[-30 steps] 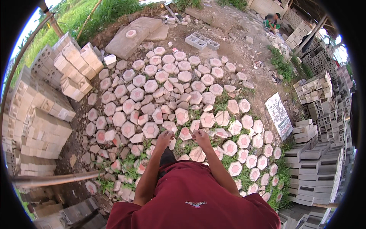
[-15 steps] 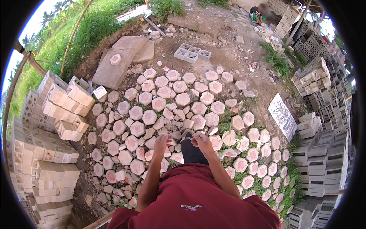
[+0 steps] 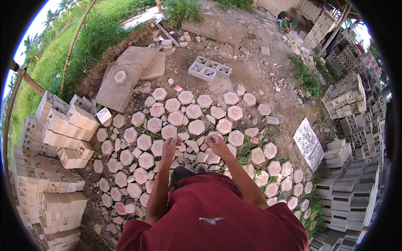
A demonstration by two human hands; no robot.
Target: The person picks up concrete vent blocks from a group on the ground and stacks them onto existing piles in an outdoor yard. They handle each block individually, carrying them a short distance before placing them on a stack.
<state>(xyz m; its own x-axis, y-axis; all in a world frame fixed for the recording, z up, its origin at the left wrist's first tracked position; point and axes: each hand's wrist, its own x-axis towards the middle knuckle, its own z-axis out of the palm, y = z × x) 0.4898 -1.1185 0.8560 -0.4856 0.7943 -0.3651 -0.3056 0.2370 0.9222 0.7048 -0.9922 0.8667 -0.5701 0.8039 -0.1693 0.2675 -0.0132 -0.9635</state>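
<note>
Both my hands are raised over a patch of hexagonal paving blocks, a short way apart and touching none of them. My left hand [image 3: 170, 147] is closed, with its fingers curled inward and nothing visible in it. Level with it, my right hand [image 3: 216, 143] is likewise closed, its bent fingers turned toward the left one; I see nothing held. Below and between them lie broken pale pieces [image 3: 191, 145] and whole hexagonal blocks, such as a cream one [image 3: 196, 126] and one with a pink centre [image 3: 146, 160]. My dark trousers [image 3: 184, 173] show just under the hands.
Stacks of hollow concrete blocks line the left [image 3: 63, 207] and right [image 3: 345, 167]. Several grey hollow blocks [image 3: 202, 72] stand ahead. A slab [image 3: 119, 90] bears one hexagonal block [image 3: 120, 77]. A printed sheet [image 3: 309, 144] lies right. Far off, a person [image 3: 286, 21] crouches.
I have moved forward, so the blocks sit lower in view. My hands have risen slightly against the ground and moved a little to the left. The foot seen between them is hidden now.
</note>
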